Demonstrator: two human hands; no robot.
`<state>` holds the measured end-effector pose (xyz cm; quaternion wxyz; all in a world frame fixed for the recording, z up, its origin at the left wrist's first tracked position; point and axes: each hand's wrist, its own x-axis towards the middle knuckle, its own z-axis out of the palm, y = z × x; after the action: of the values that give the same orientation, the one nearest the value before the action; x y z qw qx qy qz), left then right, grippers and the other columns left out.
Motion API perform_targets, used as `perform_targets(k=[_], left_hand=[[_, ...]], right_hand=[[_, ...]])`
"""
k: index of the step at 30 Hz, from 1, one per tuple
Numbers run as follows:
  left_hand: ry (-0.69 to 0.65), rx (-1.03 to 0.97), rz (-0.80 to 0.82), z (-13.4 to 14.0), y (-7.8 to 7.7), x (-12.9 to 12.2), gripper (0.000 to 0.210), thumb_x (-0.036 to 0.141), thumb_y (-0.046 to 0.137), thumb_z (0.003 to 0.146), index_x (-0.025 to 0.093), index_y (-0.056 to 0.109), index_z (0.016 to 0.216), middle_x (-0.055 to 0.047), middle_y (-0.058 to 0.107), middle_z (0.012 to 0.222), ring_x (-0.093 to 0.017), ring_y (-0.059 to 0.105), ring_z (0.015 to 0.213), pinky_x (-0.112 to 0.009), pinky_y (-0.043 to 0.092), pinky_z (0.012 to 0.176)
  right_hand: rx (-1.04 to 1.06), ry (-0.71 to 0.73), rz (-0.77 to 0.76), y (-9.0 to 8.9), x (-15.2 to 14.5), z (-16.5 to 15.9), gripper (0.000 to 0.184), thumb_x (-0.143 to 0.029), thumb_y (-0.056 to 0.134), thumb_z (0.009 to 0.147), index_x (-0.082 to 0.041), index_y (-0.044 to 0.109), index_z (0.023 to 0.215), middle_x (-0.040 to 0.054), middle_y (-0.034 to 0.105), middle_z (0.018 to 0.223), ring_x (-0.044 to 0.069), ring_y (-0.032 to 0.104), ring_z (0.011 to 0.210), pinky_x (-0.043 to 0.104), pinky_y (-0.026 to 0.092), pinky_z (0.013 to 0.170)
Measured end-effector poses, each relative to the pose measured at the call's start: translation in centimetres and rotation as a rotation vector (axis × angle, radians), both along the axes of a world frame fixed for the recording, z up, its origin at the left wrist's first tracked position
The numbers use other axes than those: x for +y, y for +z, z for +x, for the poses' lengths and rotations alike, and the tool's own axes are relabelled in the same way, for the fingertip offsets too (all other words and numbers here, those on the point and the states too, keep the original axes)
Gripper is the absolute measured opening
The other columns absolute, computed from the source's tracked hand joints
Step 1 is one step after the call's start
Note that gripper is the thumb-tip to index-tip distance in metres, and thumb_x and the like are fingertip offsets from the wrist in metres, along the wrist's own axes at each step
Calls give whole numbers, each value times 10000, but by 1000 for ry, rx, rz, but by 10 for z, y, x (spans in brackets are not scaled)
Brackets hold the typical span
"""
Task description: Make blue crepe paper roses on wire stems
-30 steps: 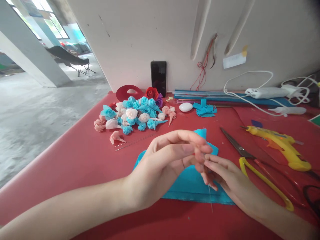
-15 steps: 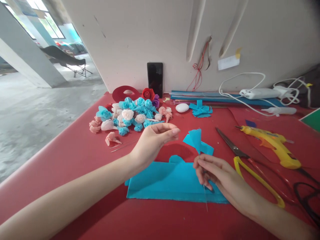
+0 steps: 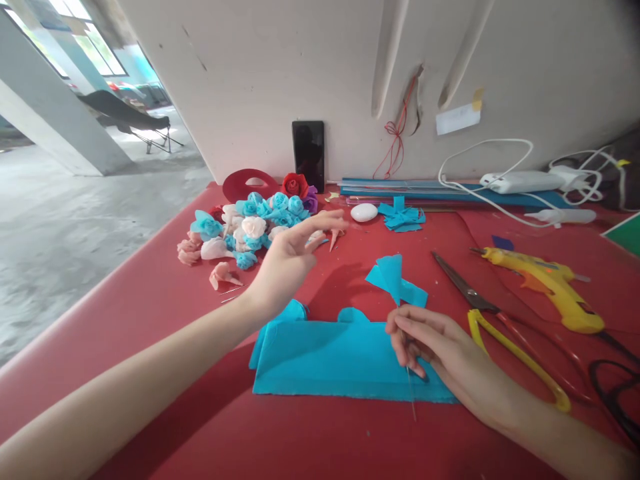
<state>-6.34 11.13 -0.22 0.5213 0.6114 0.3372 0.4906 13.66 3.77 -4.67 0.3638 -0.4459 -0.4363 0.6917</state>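
My right hand (image 3: 435, 340) pinches a thin wire (image 3: 411, 393), whose lower end sticks out below the fingers. At the wire's top is a small blue paper cone (image 3: 392, 275). Behind the cone, flat blue strips (image 3: 414, 293) lie on the table. My left hand (image 3: 285, 263) is raised with its fingers apart and nothing in them. It is nearest to a pile of paper flowers (image 3: 254, 228) in blue, white and pink, and hides part of it. Under both hands lies a folded blue paper sheet (image 3: 325, 363).
Right of my right hand lie scissors (image 3: 473, 293) with yellow and red handles and a yellow glue gun (image 3: 555, 287). At the back are a phone (image 3: 309, 153), a white egg-shaped object (image 3: 364, 213), cut blue strips (image 3: 401, 217) and a white power strip (image 3: 523, 181).
My left hand has moved left and slightly up, away from the cone, and its fingers have spread from a pinch. My right hand has stayed in place on the wire.
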Motion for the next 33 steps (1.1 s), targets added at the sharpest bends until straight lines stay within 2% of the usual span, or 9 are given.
perform_targets(k=[3,6,8,11,13,15,20,26,33], left_hand=[[-15,63,-25,-7,8,0,200,115,443,797,180,632,795,-14,681,886,-135,635,829,-275,510,799],[-79,214,-80,-17,10,-7,358,327,343,893,145,618,755,-50,664,687,-143,621,564,-278,530,560],[-98,351,-68,-29,6,-14,405,360,353,896,134,620,691,-54,636,614,-155,623,571,-280,529,582],[-19,541,50,-51,-3,-24,224,293,518,831,205,626,1006,-63,651,934,-198,600,876,-298,497,763],[-10,668,117,-64,-8,-29,234,245,567,797,232,649,1016,-64,629,1055,-235,533,1020,-342,430,878],[-33,762,162,-73,-12,-34,246,225,567,793,252,665,1017,-56,625,1084,-252,511,1040,-362,401,900],[-48,849,247,-77,-20,-39,233,254,555,799,271,685,992,-41,644,1079,-272,527,1023,-375,382,907],[29,838,341,-80,-31,-37,89,254,605,765,236,688,791,-36,694,837,-214,593,826,-356,439,820],[156,899,436,-81,-37,-38,40,262,650,727,255,687,740,-2,721,727,-200,625,717,-455,347,972]], right_hand=[[2,6,6,-1,0,1,291,-446,557,811,-166,564,730,-2,532,555,80,436,477,190,340,428],[8,16,11,-2,0,1,286,-441,553,815,-166,565,738,-1,536,562,81,445,485,189,340,427],[11,21,14,-2,0,2,279,-434,551,820,-164,567,748,1,537,569,83,453,492,189,339,428],[11,22,24,-2,0,3,275,-429,544,826,-163,568,758,0,535,574,83,458,497,190,339,429],[10,25,31,-2,-1,3,269,-422,539,831,-164,568,760,-1,533,576,84,461,502,190,339,430],[8,31,37,-3,-1,3,260,-410,528,840,-165,566,763,-3,532,581,84,462,508,191,340,434],[-9,32,41,-4,0,3,257,-414,516,844,-172,558,769,-4,525,587,92,463,517,201,339,438],[-32,22,42,-1,-1,2,281,-443,543,812,-170,554,743,-2,515,567,96,450,505,206,330,431],[-33,14,30,-1,-1,1,286,-444,551,810,-166,559,742,-1,523,563,90,445,500,198,332,429]])
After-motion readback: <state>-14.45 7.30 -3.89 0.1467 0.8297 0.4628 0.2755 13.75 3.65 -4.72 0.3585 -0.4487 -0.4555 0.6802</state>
